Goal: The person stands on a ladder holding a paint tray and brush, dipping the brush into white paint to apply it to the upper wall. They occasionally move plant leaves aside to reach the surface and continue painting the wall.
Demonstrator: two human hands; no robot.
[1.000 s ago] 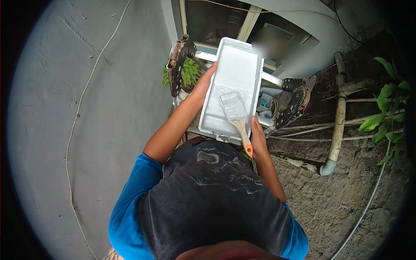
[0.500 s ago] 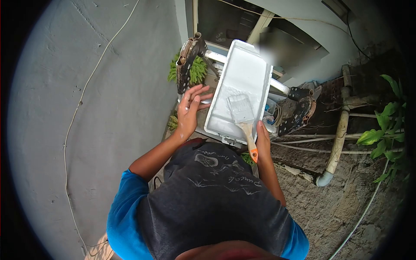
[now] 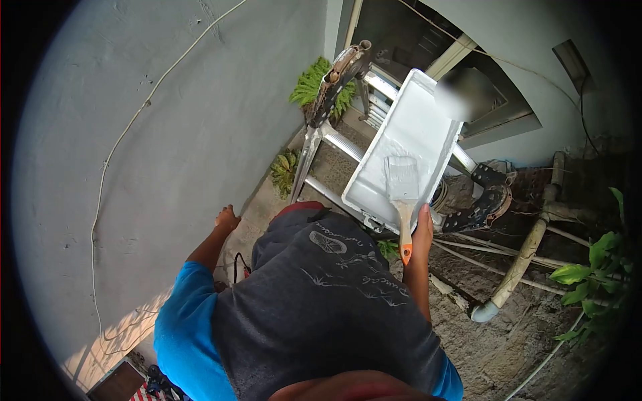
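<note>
Tray: the white tray [image 3: 373,150] lies aslant in front of the shirt [image 3: 314,301], its near end toward the body and its far end toward the window [image 3: 401,35]. It is over the ladder [image 3: 344,143]; whether it rests on the ladder or only on the hand cannot be told.
Paint: pale paint [image 3: 422,120] coats the tray's inside, smooth toward the far end and ridged near the brush.
Brush: the brush [image 3: 403,208] lies in the tray's near half, bristles coated and on the paint; its wooden handle crosses the near rim, the orange tip outside the tray.
Right hand: the right hand [image 3: 421,234] pinches the tray at its near right corner, thumb up along the side, the other fingers mostly hidden. It is just beside the brush handle.
Left hand: the left hand [image 3: 228,218] is well apart from the tray, out to its left, close to the grey wall [image 3: 194,134]. The fingers look bent; how far they close, or on what, cannot be told.
Ladder: its metal rails and rungs show on both sides of the tray.
Plants: a fern [image 3: 311,81] is left of the tray's far half, beyond the ladder; a leafy plant [image 3: 592,257] is far right of the tray.
Pipe: the pipe [image 3: 520,271] slants down, right of the tray.
</note>
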